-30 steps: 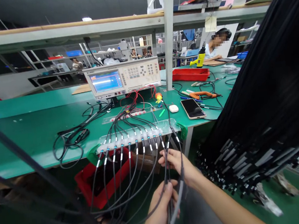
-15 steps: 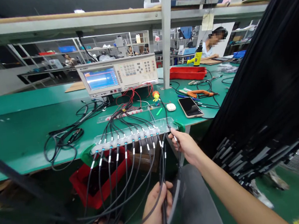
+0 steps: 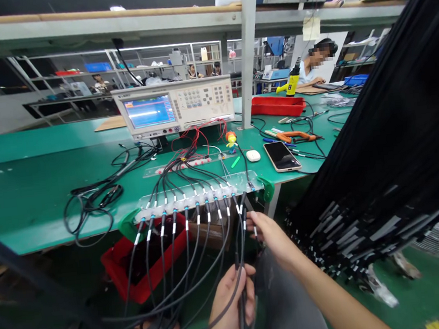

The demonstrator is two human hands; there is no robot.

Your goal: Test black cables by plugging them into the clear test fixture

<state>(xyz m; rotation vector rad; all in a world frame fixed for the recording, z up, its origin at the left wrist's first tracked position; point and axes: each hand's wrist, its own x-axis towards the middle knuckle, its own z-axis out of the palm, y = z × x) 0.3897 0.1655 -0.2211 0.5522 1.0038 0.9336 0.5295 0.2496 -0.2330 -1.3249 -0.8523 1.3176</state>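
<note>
My left hand is closed around a bundle of black cables below the bench edge. My right hand sits just right of the bundle's upper ends, its fingers bent around a black cable with a white label; the fingertips are partly hidden. Above them, a clear plastic strip with a row of connectors lies along the bench edge, with several white-labelled cables plugged into it and hanging down. At its right end, a blue-tipped connector has no cable on its front.
Behind the strip stands a bench meter with a lit screen. A phone, a white case and coiled cables lie on the green bench. Below is a red bin; black cables hang at right. A person sits beyond.
My right hand has moved down from the strip's right end with its cable, leaving the connector there exposed. My left hand stays nearly in place around the bundle.
</note>
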